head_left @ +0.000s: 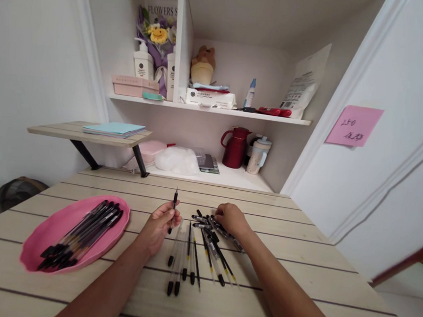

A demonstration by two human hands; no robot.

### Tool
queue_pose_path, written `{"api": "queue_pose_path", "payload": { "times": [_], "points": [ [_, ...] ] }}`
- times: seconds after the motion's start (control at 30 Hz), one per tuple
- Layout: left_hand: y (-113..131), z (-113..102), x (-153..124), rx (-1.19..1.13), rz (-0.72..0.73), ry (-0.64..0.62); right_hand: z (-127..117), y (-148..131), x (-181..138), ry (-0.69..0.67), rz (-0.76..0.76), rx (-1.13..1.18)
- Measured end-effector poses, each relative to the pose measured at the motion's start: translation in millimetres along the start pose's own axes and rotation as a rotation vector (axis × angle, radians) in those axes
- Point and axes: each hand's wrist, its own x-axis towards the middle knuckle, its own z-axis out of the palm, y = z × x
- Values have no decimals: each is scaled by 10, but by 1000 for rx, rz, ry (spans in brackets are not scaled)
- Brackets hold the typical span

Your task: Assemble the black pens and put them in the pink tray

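My left hand [159,228] is closed around a thin black pen part [173,209] that it holds upright, tip pointing up. My right hand [230,218] rests with curled fingers on a pile of loose pen pieces [209,225]; whether it grips one is hidden. In front of both hands, several clear pen barrels and black refills [188,260] lie side by side on the wooden table [298,265]. To the left, a pink oval tray [51,231] holds several assembled black pens [82,233].
A small raised wooden shelf [87,134] with teal notebooks [114,129] stands at the back left. Behind the table, a wall niche holds a red jug [235,147], a white cup [258,155], bags and bottles. A pink sticky note [353,125] hangs on the right wall.
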Motion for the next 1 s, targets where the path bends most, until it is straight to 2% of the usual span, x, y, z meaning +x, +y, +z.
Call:
{"api": "queue_pose_path", "payload": {
  "times": [0.3,0.57,1.0],
  "points": [
    [8,-3,-10,-44,-11,20,-62,51,-15,-54,-32,-26],
    [15,4,-21,-62,-26,29,-100,-10,-75,-86,-57,-73],
    [17,-4,-13,-56,-34,39,-74,-36,-86,-119,-21,-171]
  ]
}}
